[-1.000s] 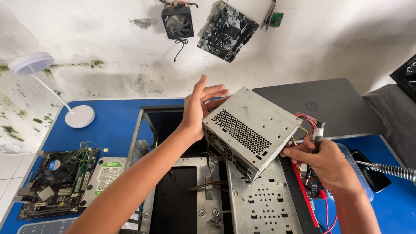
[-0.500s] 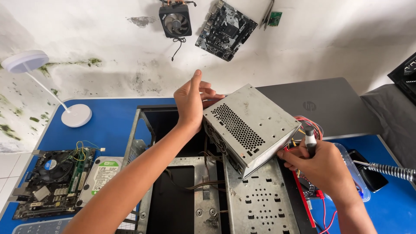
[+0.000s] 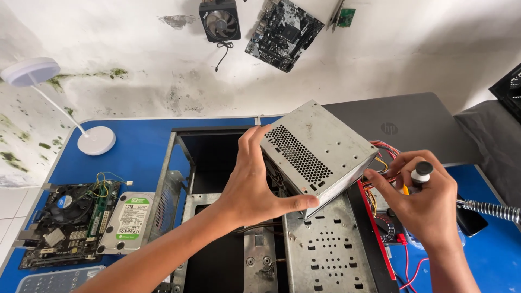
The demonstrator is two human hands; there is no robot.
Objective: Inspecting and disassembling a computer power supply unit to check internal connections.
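A grey metal power supply box [image 3: 325, 149] with a perforated side is held tilted above an open computer case [image 3: 228, 163] lying on the blue table. My left hand [image 3: 258, 184] grips its near left end, thumb under the lower edge. My right hand [image 3: 420, 198] sits at the box's right end beside the bundle of coloured wires [image 3: 380, 157], fingers closed around a screwdriver with a black and white handle [image 3: 420, 173].
A motherboard [image 3: 65, 222] and a hard drive [image 3: 130, 222] lie at the left, near a white desk lamp [image 3: 95, 141]. A closed grey laptop [image 3: 407, 127] rests behind the case. A flexible metal hose [image 3: 488, 209] reaches in from the right. Computer parts hang on the wall.
My left hand has shifted from the box's far side to gripping its near left end. The box has dropped slightly and turned; my right hand stays at the wire end.
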